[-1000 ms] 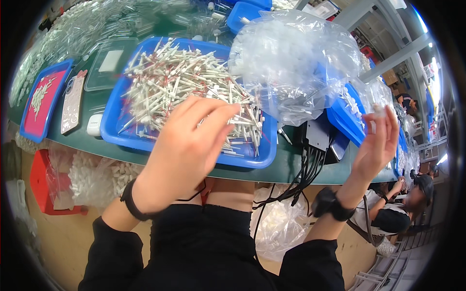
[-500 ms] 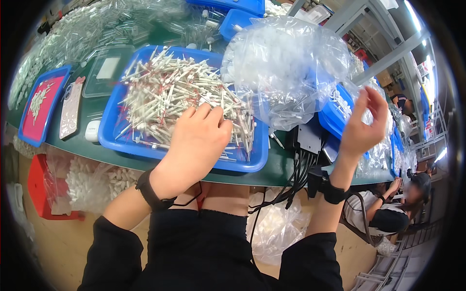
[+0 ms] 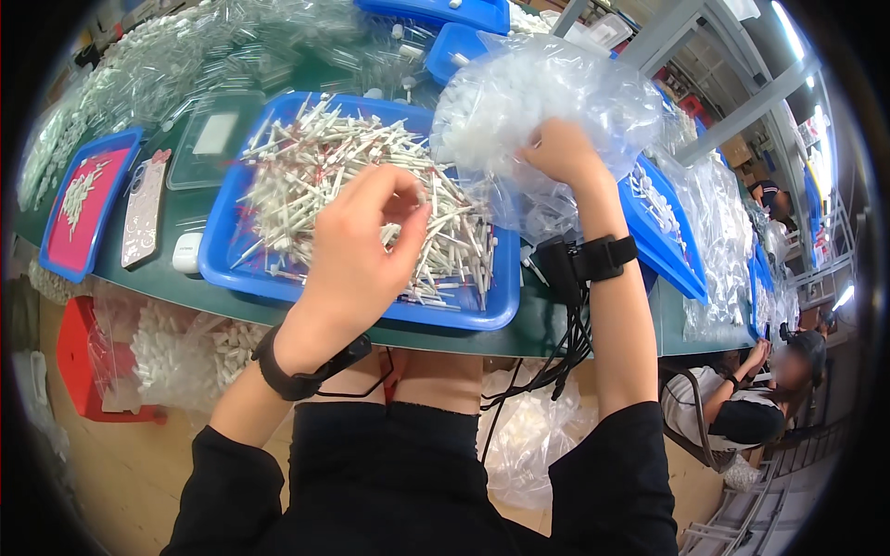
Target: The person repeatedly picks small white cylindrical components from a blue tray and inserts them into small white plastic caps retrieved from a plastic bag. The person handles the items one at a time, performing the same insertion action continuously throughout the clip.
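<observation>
Over the heaped white sticks (image 3: 315, 139), the left hand (image 3: 366, 236) is hovering, fingers curled; at the clear bag (image 3: 593, 83), the right hand (image 3: 564, 153) is holding its fingers bent. Whether either is gripping anything, I cannot tell. A blue tray (image 3: 445, 320) is holding the sticks; leftward, a phone (image 3: 142, 218) is lying.

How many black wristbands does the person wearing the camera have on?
2: one black wristband on the left wrist, near the blue tray; another wristband on the right wrist. Neither is hidden.
</observation>
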`<action>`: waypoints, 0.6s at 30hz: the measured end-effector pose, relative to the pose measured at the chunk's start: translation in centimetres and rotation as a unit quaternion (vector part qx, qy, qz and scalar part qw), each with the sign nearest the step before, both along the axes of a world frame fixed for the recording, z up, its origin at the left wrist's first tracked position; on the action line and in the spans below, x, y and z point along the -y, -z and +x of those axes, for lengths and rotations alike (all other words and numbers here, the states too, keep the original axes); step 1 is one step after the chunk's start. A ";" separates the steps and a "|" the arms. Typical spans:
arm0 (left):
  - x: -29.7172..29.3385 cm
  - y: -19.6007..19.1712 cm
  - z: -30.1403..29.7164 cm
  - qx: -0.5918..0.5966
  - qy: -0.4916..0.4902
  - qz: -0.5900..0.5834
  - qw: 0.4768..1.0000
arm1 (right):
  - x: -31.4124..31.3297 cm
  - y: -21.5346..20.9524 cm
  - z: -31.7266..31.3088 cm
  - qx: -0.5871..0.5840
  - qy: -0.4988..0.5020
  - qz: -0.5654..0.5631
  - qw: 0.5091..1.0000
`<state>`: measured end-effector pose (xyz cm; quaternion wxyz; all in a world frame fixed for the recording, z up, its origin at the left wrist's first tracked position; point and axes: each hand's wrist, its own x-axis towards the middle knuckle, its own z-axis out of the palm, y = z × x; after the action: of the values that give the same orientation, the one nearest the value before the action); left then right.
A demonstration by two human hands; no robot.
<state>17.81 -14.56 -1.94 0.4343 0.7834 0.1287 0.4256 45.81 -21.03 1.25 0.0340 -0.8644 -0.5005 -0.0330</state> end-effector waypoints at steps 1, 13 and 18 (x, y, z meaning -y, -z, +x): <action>-0.2 0.1 0.0 0.028 0.005 -0.038 0.999 | -0.1 -0.2 0.0 -0.038 0.008 -0.033 0.999; -0.9 0.0 -2.3 0.073 0.118 -0.273 0.952 | -0.9 0.9 0.9 -0.125 0.098 0.038 0.987; -0.3 -0.3 -2.9 0.040 0.115 -0.277 0.953 | -0.3 1.5 0.8 -0.109 0.041 0.109 0.987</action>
<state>14.93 -14.24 -1.63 0.6853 0.6240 0.1329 0.3511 46.62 -20.74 -0.22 0.1813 -0.8737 -0.4513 0.0058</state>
